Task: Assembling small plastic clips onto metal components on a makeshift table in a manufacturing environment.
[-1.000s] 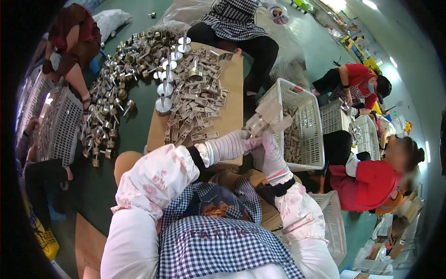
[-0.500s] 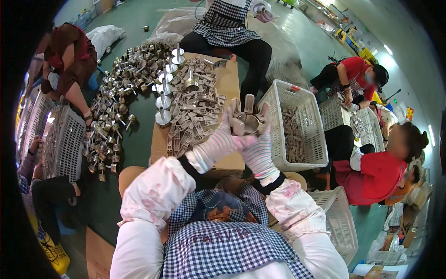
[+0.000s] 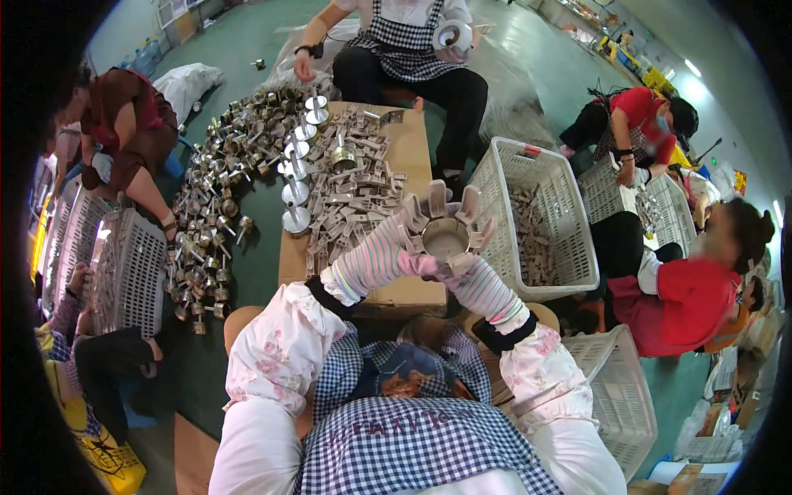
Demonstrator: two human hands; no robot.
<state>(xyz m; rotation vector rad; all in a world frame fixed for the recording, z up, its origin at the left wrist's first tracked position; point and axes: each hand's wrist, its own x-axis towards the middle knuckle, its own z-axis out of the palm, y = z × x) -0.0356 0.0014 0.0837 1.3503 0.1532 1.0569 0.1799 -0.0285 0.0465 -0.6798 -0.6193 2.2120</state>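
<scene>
A round metal ring (image 3: 446, 237) with several tapered beige-grey clips (image 3: 436, 198) standing around its rim is held between my two gloved hands, above the near edge of a cardboard-topped surface (image 3: 412, 157). My left hand (image 3: 396, 250) closes on its left side and my right hand (image 3: 473, 277) grips it from the lower right. Both wear striped gloves, and some fingers are hidden behind the clips. Just beyond lies a heap of similar loose clips (image 3: 355, 206). A metal cup with a handle (image 3: 342, 157) rests on that heap.
White discs with metal stems (image 3: 295, 219) line the heap's left side. Metal cups with handles (image 3: 206, 202) cover the floor further left. At right stands a white crate (image 3: 569, 247) holding clips. Opposite sits a person in a checked apron (image 3: 404, 37); others work at both sides.
The ring with its clips is tipped up, so its round inside and more clips show. Across from me, the person's hand has come down to the metal cups. My view has shifted slightly.
</scene>
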